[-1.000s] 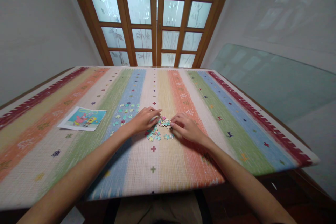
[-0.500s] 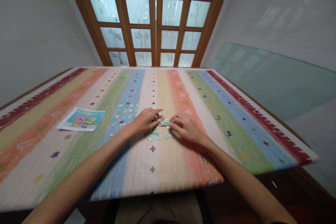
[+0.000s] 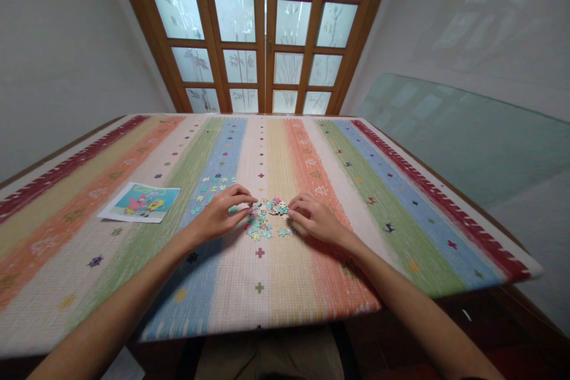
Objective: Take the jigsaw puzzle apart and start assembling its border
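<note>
One table [image 3: 294, 285], covered with a striped cloth, spreads below two doors [image 3: 267, 41] with frosted panes. Two hands are over it, nearer its near edge than its far one. The left hand [image 3: 222, 214] is loosely open, thumb and forefinger parted, fingertips at the left side of the one puzzle pile [image 3: 260, 225]. The right hand [image 3: 314, 217] is half curled, its thumb and fingertips at the pile's right side; whether they pinch a piece I cannot tell. One printed picture [image 3: 145, 202] of cartoon figures lies flat, well apart from the left hand and towards the table's left edge. The pile sits about midway between the table's left and right edges, its pieces overlapping and too many to count. Smallest are the loose pieces [image 3: 214, 188] set out in rows just beyond the left hand: four in the row nearest the far edge; the hand partly hides the others.
</note>
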A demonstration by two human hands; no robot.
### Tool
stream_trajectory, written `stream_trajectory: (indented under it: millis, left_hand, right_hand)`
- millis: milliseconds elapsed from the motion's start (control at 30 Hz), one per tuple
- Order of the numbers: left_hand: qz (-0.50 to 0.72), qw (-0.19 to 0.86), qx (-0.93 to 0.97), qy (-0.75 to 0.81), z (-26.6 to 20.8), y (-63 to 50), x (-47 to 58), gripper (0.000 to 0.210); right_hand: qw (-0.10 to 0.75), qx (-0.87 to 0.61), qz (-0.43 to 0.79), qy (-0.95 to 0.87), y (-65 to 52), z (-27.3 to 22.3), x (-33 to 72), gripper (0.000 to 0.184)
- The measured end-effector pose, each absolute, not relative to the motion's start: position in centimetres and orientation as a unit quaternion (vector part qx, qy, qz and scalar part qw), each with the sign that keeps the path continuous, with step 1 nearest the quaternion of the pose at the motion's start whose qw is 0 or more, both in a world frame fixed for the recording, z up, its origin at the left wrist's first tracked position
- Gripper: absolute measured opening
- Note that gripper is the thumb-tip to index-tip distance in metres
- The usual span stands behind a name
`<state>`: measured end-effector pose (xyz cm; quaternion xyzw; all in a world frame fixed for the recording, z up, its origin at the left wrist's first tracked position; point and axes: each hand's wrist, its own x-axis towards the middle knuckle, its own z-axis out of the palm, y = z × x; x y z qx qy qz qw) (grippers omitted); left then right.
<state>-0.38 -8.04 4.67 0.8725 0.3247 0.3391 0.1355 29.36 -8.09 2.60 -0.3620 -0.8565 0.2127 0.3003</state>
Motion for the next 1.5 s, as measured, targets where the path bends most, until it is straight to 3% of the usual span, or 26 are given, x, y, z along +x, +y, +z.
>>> stream_trajectory:
  millis: [467,700,933,1500]
  left_hand:
    - [0.433,0.197,0.743,0.470,5.5,-11.1,-6.8,0.021]
    - [0.474,0.123,0.741,0.460,5.5,-11.4,-8.9,0.012]
    - [0.430,0.033,0.792,0.432,4.7,-12.0,-9.8,0.007]
    - [0.335,0.052,0.851,0.401,2.8,-12.6,-9.0,0.017]
  right_hand:
    - [0.299,-0.367,0.215,-0.854,-8.2,2.7,29.3,0.018]
    - [0.284,-0.377,0.211,-0.856,-8.3,2.9,29.2,0.018]
    - [0.289,-0.371,0.215,-0.856,-8.3,2.7,29.3,0.018]
    - [0.286,-0.369,0.219,-0.857,-8.3,2.9,29.3,0.019]
